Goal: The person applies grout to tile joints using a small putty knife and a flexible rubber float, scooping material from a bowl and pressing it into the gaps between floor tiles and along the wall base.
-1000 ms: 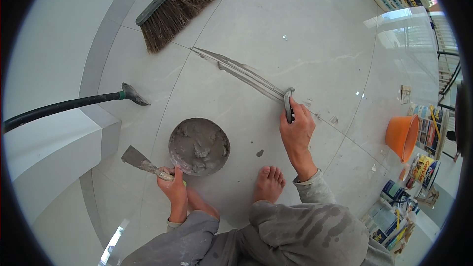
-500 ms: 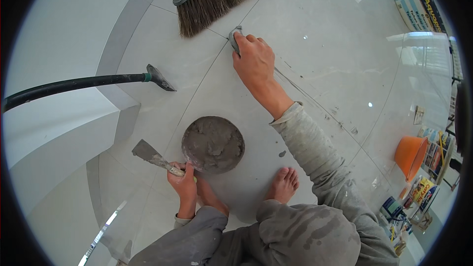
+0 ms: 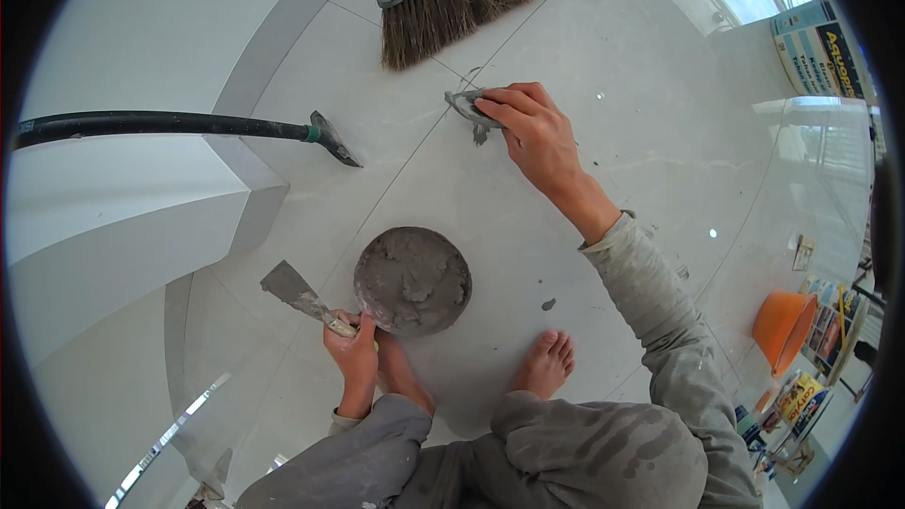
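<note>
My left hand (image 3: 353, 351) is closed round the handle of a putty knife (image 3: 300, 292), its flat blade pointing up and to the left. The thumb of that hand lies by the rim of a round tub of thick grey grout (image 3: 415, 280). Farther out, my right hand (image 3: 539, 137) grips a small flat grey spreader (image 3: 468, 106), its edge coated in grout. The spreader is over a joint between glossy pale tiles, beside a smear of wet grout (image 3: 480, 134). The fingers partly hide the spreader, so its full shape does not show.
A broom (image 3: 464, 2) with brown bristles stands beyond my right hand. On the left a black vacuum hose (image 3: 170, 125) ends in a floor nozzle (image 3: 335, 139) beside a white step (image 3: 132, 236). An orange bucket (image 3: 782, 328) and a large labelled pack (image 3: 818, 49) are at the right.
My right hand has drawn back toward me and rightward with the spreader, turning it flatter; a fresh grout smear shows beneath it. My left hand keeps its hold on the putty knife.
</note>
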Available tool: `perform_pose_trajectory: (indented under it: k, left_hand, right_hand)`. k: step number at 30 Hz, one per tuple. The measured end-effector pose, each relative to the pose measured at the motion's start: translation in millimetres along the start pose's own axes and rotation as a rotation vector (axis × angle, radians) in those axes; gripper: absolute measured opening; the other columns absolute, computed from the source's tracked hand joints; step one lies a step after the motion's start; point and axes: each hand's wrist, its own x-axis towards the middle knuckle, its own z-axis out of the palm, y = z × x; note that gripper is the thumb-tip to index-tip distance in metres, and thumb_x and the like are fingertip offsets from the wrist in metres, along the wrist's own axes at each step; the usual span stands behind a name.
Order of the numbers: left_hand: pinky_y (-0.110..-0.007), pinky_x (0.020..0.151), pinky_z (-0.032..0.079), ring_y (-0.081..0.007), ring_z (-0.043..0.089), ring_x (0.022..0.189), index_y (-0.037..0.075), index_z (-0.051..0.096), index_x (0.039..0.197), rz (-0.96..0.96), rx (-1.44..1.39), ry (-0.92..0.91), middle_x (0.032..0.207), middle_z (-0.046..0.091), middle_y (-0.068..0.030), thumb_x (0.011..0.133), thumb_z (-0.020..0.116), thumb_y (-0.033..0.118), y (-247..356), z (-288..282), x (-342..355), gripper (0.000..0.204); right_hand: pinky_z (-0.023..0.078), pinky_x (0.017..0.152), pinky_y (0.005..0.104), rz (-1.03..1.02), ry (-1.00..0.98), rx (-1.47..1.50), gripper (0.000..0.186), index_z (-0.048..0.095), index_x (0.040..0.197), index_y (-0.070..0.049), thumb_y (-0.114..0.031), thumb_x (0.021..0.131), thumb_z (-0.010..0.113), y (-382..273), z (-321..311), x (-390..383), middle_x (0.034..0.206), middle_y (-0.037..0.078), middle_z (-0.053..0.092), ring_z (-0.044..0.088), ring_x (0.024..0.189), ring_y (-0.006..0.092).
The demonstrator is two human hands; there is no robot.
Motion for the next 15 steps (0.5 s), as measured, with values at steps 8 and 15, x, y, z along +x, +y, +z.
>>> perform_pose_trajectory:
  k: [8,15]
  left_hand:
    - [-0.023,0.060,0.042,-0.0070,0.049,0.066,0.007,0.043,0.092,0.024,-0.056,0.061,0.075,0.052,-0.0001,0.086,0.071,-0.005,-21.3,-5.2,10.1,0.031]
    - [-0.023,0.060,0.043,-0.0070,0.050,0.066,0.006,0.046,0.091,0.016,0.047,0.049,0.074,0.053,-0.0001,0.085,0.073,-0.002,-17.1,-8.7,4.8,0.028]
  right_hand:
    - [0.058,0.095,0.0361,-0.421,-0.366,0.043,0.036,0.073,0.113,-0.006,0.004,0.078,0.067,47.3,19.5,7.0,0.127,0.003,0.069,0.061,0.120,0.0276]
    - [0.058,0.092,0.0384,-0.365,-0.389,0.106,0.040,0.073,0.113,-0.005,0.007,0.076,0.066,22.3,30.8,28.2,0.121,0.004,0.071,0.062,0.117,0.0285]
